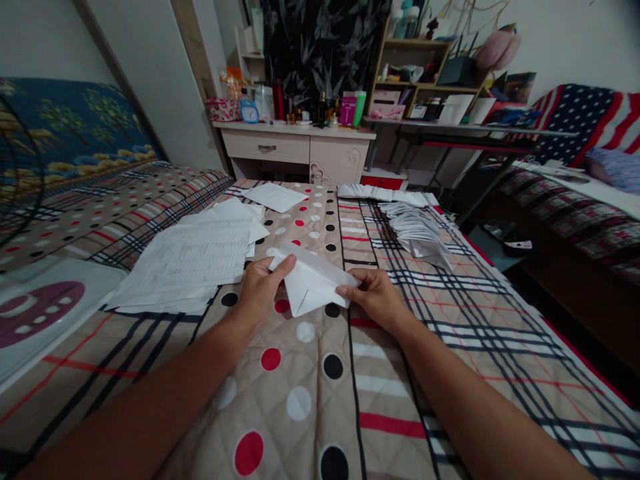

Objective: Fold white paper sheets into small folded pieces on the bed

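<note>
Between my two hands is a partly folded sheet of white paper (317, 283), held just over the bedspread with a pointed flap toward me. My left hand (265, 283) pinches its left corner, thumb on top. The right end is gripped by my right hand (377, 293), its thumb also on the upper side and the other fingers mostly hidden behind. Left of my left hand lies a loose pile of printed sheets (185, 257). Beyond my right hand, a row of folded paper pieces (417, 233) lies fanned together.
A patterned bedspread (320, 413) covers the bed. Another paper sheet (276, 197) and a long white folded row (385, 195) lie near its far edge. At left is a white board with a purple print (45, 307). A dresser (295, 147) stands beyond the bed.
</note>
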`<move>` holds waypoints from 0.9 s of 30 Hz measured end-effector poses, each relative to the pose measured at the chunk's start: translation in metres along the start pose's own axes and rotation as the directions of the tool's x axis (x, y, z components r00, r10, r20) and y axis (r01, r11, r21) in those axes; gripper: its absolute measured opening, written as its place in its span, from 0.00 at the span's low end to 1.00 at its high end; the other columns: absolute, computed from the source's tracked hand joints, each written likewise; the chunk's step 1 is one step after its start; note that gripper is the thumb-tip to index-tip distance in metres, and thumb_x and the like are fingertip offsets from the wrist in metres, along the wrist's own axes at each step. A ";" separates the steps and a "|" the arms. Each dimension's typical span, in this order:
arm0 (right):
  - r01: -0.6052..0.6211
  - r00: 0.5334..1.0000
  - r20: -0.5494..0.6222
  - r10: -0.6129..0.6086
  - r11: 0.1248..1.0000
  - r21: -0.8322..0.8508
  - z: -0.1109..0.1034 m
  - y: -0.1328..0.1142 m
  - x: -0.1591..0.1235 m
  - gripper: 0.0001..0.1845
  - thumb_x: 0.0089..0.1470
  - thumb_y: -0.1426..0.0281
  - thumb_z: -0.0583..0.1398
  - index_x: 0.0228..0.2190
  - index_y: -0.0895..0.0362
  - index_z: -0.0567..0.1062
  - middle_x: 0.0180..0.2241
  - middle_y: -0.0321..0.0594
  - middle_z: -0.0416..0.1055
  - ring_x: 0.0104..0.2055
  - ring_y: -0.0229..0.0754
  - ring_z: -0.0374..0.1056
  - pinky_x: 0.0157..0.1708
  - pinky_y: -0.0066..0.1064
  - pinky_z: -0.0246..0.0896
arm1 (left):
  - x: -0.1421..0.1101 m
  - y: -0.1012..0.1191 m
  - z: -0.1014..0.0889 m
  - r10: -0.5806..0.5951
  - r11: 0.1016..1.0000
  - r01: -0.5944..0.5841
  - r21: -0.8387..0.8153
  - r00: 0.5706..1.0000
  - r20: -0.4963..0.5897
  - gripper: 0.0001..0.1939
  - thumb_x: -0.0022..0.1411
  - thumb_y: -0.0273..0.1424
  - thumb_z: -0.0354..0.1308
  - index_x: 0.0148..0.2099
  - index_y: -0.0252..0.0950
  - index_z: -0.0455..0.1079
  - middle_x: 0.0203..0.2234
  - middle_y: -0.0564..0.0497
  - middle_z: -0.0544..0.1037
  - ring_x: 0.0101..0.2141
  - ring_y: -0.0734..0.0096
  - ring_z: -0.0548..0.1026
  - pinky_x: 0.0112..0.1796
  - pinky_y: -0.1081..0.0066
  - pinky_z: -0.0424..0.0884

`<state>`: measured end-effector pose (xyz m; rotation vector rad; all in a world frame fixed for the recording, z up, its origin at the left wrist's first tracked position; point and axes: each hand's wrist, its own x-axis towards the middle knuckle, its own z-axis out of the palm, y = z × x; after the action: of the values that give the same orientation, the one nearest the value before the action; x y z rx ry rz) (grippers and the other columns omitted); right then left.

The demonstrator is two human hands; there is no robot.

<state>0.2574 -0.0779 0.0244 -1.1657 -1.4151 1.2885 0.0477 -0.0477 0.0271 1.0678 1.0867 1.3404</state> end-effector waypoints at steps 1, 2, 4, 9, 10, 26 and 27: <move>0.012 1.000 -0.003 -0.012 1.000 -0.004 -0.002 0.001 0.001 0.14 0.42 0.60 0.67 0.22 0.59 0.75 0.22 0.35 0.69 0.23 0.36 0.61 0.23 0.27 0.55 | 0.001 0.000 -0.002 0.001 1.000 -0.001 0.014 1.000 0.011 0.20 0.48 0.44 0.67 0.23 0.32 0.67 0.16 0.55 0.69 0.17 0.79 0.65 0.18 0.78 0.59; 0.026 1.000 -0.012 -0.026 1.000 -0.007 -0.004 0.001 0.002 0.14 0.42 0.61 0.67 0.22 0.59 0.75 0.22 0.35 0.69 0.24 0.36 0.61 0.23 0.27 0.56 | 0.002 -0.001 -0.003 0.009 0.999 -0.010 0.035 1.000 0.021 0.21 0.50 0.45 0.65 0.23 0.32 0.66 0.15 0.55 0.68 0.16 0.80 0.63 0.18 0.78 0.57; 0.047 0.998 -0.036 -0.047 0.999 -0.020 -0.007 0.001 0.003 0.12 0.43 0.62 0.66 0.23 0.59 0.76 0.22 0.35 0.70 0.24 0.36 0.62 0.24 0.27 0.56 | 0.004 -0.002 -0.005 0.033 0.996 -0.036 0.078 0.999 0.039 0.22 0.53 0.46 0.62 0.23 0.32 0.66 0.14 0.55 0.66 0.16 0.81 0.62 0.17 0.78 0.55; 0.008 0.993 -0.113 -0.018 0.996 -0.091 -0.011 -0.001 0.004 0.10 0.43 0.65 0.65 0.21 0.59 0.76 0.17 0.34 0.68 0.20 0.34 0.60 0.21 0.26 0.53 | 0.008 -0.005 -0.009 0.062 0.990 -0.068 0.122 0.997 0.050 0.19 0.55 0.43 0.62 0.23 0.32 0.67 0.15 0.55 0.67 0.17 0.80 0.63 0.18 0.78 0.56; 0.002 0.990 -0.139 -0.015 0.996 -0.094 -0.011 0.000 0.005 0.09 0.44 0.65 0.65 0.22 0.59 0.76 0.17 0.34 0.68 0.19 0.35 0.60 0.20 0.26 0.53 | 0.009 -0.006 -0.010 0.084 0.986 -0.091 0.139 0.995 0.051 0.18 0.54 0.41 0.63 0.22 0.32 0.67 0.15 0.55 0.67 0.17 0.80 0.63 0.18 0.78 0.56; 0.521 0.672 -0.075 -0.736 0.543 -0.659 -0.016 -0.003 0.000 0.14 0.47 0.85 0.54 0.27 0.54 0.73 0.33 0.39 0.74 0.38 0.41 0.71 0.39 0.34 0.65 | 0.018 0.011 -0.029 0.660 0.070 -0.835 0.546 0.449 0.602 0.17 0.49 0.14 0.53 0.37 0.37 0.75 0.31 0.51 0.80 0.35 0.67 0.75 0.40 0.64 0.66; 0.495 0.702 -0.032 -0.712 0.519 -0.697 -0.017 -0.001 0.001 0.15 0.46 0.85 0.54 0.26 0.54 0.72 0.33 0.40 0.74 0.38 0.42 0.70 0.38 0.34 0.65 | 0.019 0.009 -0.030 0.613 0.001 -0.839 0.544 0.430 0.663 0.17 0.51 0.15 0.53 0.38 0.37 0.75 0.32 0.51 0.80 0.35 0.66 0.74 0.40 0.64 0.66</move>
<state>0.2743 -0.0735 0.0265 -1.0515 -1.8486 0.0533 0.0159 -0.0300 0.0308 2.8801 0.9646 1.3141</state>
